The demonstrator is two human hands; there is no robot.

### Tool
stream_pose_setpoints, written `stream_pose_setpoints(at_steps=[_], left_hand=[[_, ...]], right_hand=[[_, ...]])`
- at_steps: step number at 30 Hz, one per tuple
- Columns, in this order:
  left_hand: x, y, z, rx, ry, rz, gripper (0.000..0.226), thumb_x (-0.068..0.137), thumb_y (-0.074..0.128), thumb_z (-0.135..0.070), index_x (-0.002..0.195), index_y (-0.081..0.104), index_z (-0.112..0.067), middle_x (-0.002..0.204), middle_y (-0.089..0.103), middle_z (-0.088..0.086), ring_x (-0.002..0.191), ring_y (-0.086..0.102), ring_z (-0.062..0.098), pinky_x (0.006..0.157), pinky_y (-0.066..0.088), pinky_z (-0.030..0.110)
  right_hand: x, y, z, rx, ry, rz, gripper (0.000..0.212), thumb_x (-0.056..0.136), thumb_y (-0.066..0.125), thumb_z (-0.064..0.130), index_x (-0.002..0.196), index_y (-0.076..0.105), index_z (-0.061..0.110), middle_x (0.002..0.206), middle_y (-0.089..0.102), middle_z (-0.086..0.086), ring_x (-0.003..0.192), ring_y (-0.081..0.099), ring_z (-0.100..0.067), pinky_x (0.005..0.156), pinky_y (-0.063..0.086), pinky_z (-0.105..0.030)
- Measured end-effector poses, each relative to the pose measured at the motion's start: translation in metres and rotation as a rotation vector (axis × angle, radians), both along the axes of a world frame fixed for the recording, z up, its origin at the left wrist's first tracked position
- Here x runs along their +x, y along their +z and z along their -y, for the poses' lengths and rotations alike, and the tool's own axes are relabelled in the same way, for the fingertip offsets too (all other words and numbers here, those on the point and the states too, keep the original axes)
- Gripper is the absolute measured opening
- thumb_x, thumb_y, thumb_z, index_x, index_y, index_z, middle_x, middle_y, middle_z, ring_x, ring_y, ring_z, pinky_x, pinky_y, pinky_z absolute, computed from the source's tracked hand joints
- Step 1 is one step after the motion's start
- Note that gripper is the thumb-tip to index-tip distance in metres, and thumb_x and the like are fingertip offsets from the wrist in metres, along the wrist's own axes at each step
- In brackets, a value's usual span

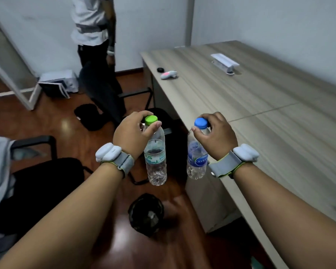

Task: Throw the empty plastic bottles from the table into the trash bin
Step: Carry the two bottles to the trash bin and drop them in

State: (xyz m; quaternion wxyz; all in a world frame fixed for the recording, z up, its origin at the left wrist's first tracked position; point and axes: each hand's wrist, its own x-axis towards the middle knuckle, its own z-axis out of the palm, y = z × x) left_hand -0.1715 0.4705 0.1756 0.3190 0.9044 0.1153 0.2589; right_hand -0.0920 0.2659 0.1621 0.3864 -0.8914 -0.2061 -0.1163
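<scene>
Two clear plastic bottles: green-capped bottle [156, 152] pinched by left hand [131, 133], blue-capped bottle [197, 154] pinched by right hand [216, 134], one black mesh trash bin [146, 214] below, beside wood-grain bench [260, 105]

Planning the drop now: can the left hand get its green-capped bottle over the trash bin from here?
Probably yes. The left hand holds the green-capped bottle by the neck, and the trash bin sits open on the floor just below, with nothing between them.

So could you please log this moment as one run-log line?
left hand: holds green-capped bottle | right hand: holds blue-capped bottle | trash bin: on floor below | none dropped yet
</scene>
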Motion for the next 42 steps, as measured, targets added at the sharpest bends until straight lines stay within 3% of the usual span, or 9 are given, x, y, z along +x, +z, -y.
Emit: stream_pose_setpoints(at_steps=[8,20,31,37,42], left_hand=[[-0.048,-0.011,-0.102,-0.008,0.207,0.004,0.034,0.080,0.060,-0.051,0.104,0.062,-0.027,0.091,0.065,-0.002,0.080,0.056,0.014,0.067,0.042,0.028],[-0.047,-0.044,-0.135,-0.055,0.343,-0.059,0.035,0.079,0.061,-0.048,0.104,0.061,-0.024,0.090,0.060,-0.001,0.085,0.056,0.020,0.074,0.047,0.037],[-0.035,-0.096,-0.144,-0.128,0.438,-0.150,0.035,0.078,0.066,-0.043,0.106,0.061,-0.023,0.096,0.057,-0.001,0.082,0.053,0.014,0.074,0.043,0.028],[-0.034,-0.165,-0.155,-0.247,0.462,-0.273,0.032,0.079,0.067,-0.037,0.108,0.061,-0.026,0.096,0.053,-0.009,0.086,0.050,0.008,0.075,0.036,0.020],[-0.038,-0.232,-0.161,-0.328,0.486,-0.333,0.031,0.077,0.070,-0.031,0.106,0.061,-0.024,0.098,0.054,-0.008,0.084,0.047,0.002,0.071,0.031,0.003]], right_hand=[[-0.015,-0.013,-0.123,-0.023,0.211,-0.013,0.025,0.078,0.065,0.035,0.100,0.059,0.024,0.094,0.050,0.007,0.081,0.049,-0.010,0.069,0.038,-0.025],[0.013,-0.034,-0.185,-0.100,0.415,-0.075,0.033,0.079,0.064,0.039,0.106,0.058,0.022,0.103,0.055,0.001,0.089,0.056,-0.018,0.072,0.050,-0.033],[0.047,-0.088,-0.202,-0.143,0.506,-0.189,0.030,0.079,0.064,0.037,0.106,0.056,0.025,0.103,0.052,0.004,0.090,0.056,-0.018,0.069,0.040,-0.026],[0.047,-0.154,-0.222,-0.217,0.517,-0.325,0.026,0.078,0.064,0.037,0.102,0.055,0.030,0.102,0.050,0.008,0.089,0.056,-0.016,0.071,0.048,-0.032],[0.045,-0.225,-0.231,-0.255,0.486,-0.419,0.030,0.077,0.066,0.033,0.105,0.056,0.030,0.109,0.053,0.004,0.092,0.057,-0.019,0.074,0.050,-0.035]])
